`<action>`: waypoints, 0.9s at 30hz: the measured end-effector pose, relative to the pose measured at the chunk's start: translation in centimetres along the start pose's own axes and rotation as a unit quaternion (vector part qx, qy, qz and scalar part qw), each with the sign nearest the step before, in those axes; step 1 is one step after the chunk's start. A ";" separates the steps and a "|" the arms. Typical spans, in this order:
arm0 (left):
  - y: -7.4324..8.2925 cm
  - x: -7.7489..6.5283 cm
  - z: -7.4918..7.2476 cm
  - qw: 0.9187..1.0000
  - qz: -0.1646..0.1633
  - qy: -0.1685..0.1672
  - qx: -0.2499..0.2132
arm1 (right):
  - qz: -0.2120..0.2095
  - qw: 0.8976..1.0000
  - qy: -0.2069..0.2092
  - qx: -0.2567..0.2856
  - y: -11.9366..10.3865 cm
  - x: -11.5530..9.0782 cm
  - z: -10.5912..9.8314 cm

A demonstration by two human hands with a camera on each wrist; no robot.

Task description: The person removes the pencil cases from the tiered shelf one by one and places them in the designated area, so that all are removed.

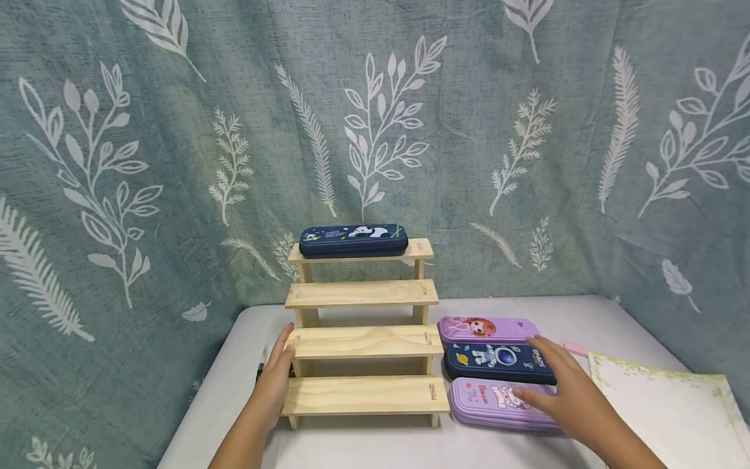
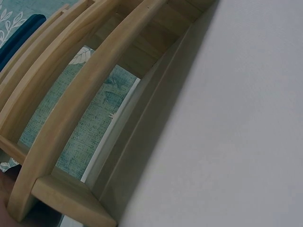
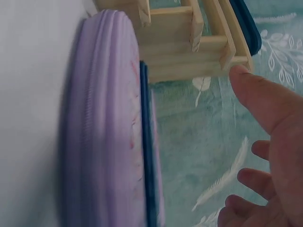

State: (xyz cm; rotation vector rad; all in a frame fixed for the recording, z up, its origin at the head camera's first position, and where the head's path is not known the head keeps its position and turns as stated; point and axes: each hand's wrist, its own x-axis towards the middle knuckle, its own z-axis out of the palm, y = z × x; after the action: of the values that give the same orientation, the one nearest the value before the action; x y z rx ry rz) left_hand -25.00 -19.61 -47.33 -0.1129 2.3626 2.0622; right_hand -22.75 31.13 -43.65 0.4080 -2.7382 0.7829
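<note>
A stepped wooden display rack [image 1: 366,395] with several tiers stands in the middle of the table. On its top tier lies a dark blue pencil case [image 1: 354,240] with a panda. My left hand [image 1: 273,381] rests along the rack's left side, fingers extended. To the right of the rack lie three pencil cases in a row: a purple one with a girl [image 1: 486,329], a dark blue one with an astronaut [image 1: 498,362] and a light purple one [image 1: 498,404] nearest me. Over the row hovers my right hand [image 1: 571,397], thumb and fingers spread, holding nothing.
A pale board with a floral edge [image 1: 662,410] lies at the right, with a small pink object [image 1: 576,350] behind it. A thin dark-and-light object [image 1: 261,365] shows beside my left hand. Patterned green curtains [image 1: 469,163] enclose the white table [image 1: 351,449].
</note>
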 end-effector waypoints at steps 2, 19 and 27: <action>0.0 0.0 0.0 1.000 0.002 -0.001 0.001 | -0.002 1.000 -0.014 0.000 -0.7 0.8 -0.3; 0.3 0.1 0.2 1.000 0.005 -0.004 -0.007 | -0.070 0.996 -0.055 0.005 -7.3 7.5 -0.9; 0.1 0.2 0.0 1.000 0.002 0.000 -0.007 | -0.091 0.993 -0.075 0.003 -10.1 9.5 -0.1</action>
State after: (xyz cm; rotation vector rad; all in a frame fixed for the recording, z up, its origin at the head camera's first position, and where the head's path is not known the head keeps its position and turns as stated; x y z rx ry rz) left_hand -25.17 -19.60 -47.28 -0.1078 2.3501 2.0810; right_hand -28.07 21.10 -35.68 0.7325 -2.7838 0.7395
